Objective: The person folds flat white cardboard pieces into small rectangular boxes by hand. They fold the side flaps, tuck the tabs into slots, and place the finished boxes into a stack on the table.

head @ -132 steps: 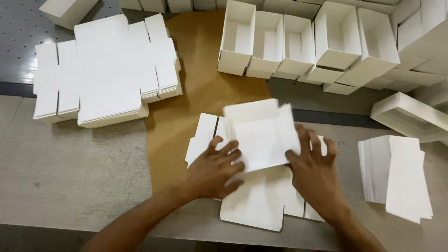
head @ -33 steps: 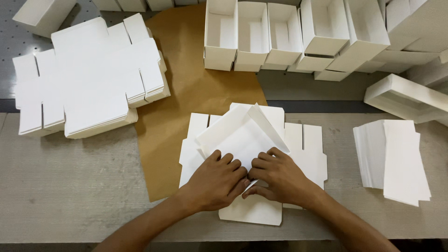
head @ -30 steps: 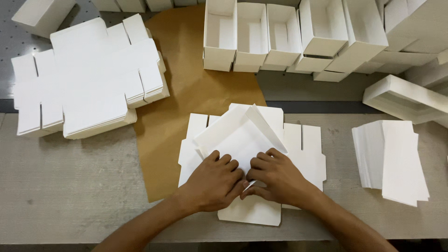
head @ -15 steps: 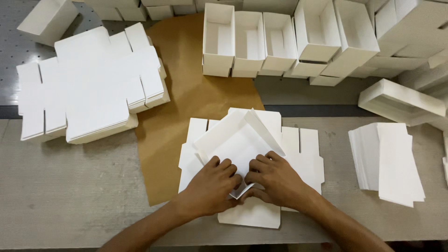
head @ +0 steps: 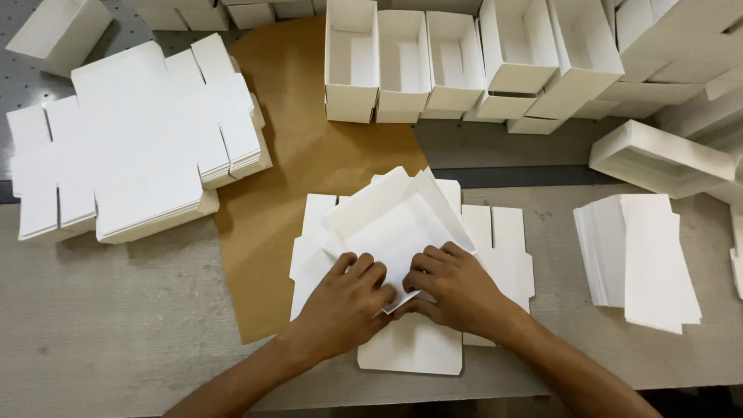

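I see both hands working low in the centre of the frame on one white cardboard sheet [head: 387, 224] that is partly folded up off the flat sheets [head: 495, 248] beneath it. My left hand [head: 344, 306] lies with fingers curled and pressed down on the near left part of the folded sheet; my right hand [head: 457, 290] does the same just beside it, fingertips pinching a small folded corner between the two hands. Neither hand is open; both grip and press the cardboard.

Judging by how things lie, this box is at an early fold: its panels stand up at an angle but no walls are locked, so most of the shaping is left. Along the top of the frame stands a row of finished open boxes [head: 402, 66], with more at the upper right. At the left, on the grey table [head: 116, 325], sits a thick stack of unfolded blanks [head: 131, 155], so plenty remains. A brown paper sheet [head: 302, 147] runs under the work, and a pile of narrow white strips [head: 642, 255] lies at the right.
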